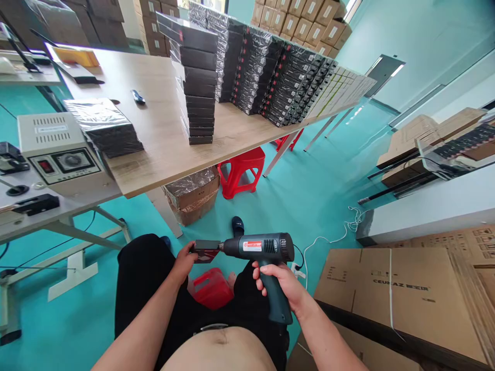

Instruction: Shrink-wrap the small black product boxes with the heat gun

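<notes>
My right hand (282,283) is wrapped around the handle of a dark heat gun (266,247), whose body points left. Its metal nozzle ends right at a small dark box (207,245) with a red side. Fingers of my left hand (184,260) grip that box by its left end, above my lap. Whether the nozzle touches the box, I cannot tell. Below the box, between my legs, is a red plastic stool (212,288).
A wooden table (154,154) ahead carries tall stacks of black wrapped boxes (197,87). A control unit (62,154) stands at left. Another red stool (243,170) and a carton (195,196) sit under the table. Large cartons (386,293) flank my right; a white cable (328,239) crosses the floor.
</notes>
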`<action>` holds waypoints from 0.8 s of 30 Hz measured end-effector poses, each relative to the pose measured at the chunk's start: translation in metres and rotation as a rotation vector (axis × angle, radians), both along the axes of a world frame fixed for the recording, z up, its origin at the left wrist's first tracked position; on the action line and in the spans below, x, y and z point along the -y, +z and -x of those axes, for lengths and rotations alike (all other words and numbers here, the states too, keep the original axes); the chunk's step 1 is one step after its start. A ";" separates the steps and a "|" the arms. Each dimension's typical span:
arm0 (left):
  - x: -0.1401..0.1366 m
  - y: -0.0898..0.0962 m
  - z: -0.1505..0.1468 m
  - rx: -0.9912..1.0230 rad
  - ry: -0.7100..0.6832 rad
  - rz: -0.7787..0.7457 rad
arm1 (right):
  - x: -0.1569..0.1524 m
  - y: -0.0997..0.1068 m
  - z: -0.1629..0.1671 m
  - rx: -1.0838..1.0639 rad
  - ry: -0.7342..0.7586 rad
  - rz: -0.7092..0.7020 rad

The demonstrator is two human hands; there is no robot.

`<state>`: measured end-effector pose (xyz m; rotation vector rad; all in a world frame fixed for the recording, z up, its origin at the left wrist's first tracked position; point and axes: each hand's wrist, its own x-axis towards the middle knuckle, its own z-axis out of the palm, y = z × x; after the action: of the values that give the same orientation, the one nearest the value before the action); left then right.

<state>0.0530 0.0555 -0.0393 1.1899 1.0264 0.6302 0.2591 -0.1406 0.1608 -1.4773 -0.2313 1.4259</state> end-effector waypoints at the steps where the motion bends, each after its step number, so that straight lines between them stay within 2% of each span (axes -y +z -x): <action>1: 0.001 0.001 -0.001 0.046 0.003 0.084 | 0.002 -0.001 -0.001 -0.010 -0.050 -0.010; 4: 0.002 0.003 -0.001 0.124 0.047 0.310 | 0.006 -0.004 0.002 -0.035 -0.100 -0.022; 8: -0.001 0.005 0.001 0.153 0.130 0.523 | 0.003 0.003 0.009 -0.101 0.025 -0.097; 12: -0.006 0.007 0.003 0.158 0.166 0.587 | -0.008 0.017 0.014 -0.068 0.050 -0.164; 17: -0.010 0.010 0.004 0.255 0.280 0.679 | -0.017 0.029 0.022 0.050 0.218 -0.099; 21: -0.010 0.009 0.003 0.350 0.365 0.721 | 0.001 0.025 0.027 0.125 0.387 -0.027; 24: -0.011 0.006 0.002 0.388 0.444 0.713 | 0.021 0.017 0.025 0.099 0.409 0.025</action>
<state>0.0510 0.0665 -0.0331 0.2010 1.0536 0.7163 0.2344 -0.1614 0.1778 -1.5834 -0.6074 1.6804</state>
